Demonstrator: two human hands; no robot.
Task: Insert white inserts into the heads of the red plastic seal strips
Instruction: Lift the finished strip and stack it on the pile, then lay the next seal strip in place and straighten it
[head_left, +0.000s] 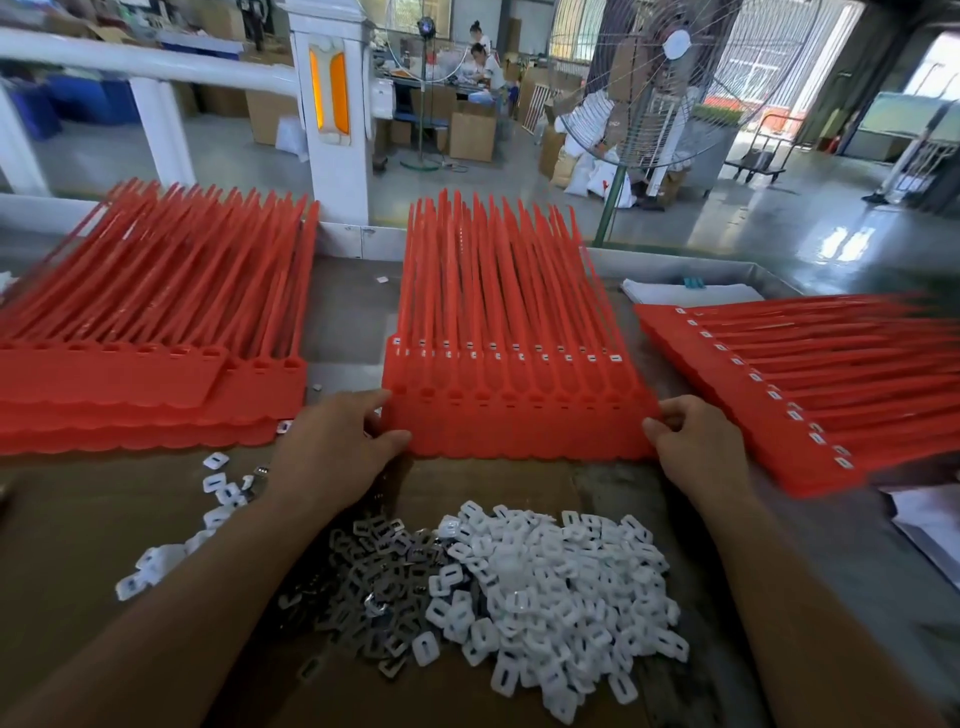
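The middle sheet of red seal strips (519, 415) lies at frame centre, just beyond both hands. Its tails run away toward the top and its band of heads lies crosswise between the hands. The left hand (332, 441) pinches its lower left corner and the right hand (691, 441) its lower right, each equally near. Its heads appear already filled. Nothing sits in a container: loose white inserts (550, 571) and grey metal clips (374, 582) are heaped on brown cardboard (104, 519) at lower centre.
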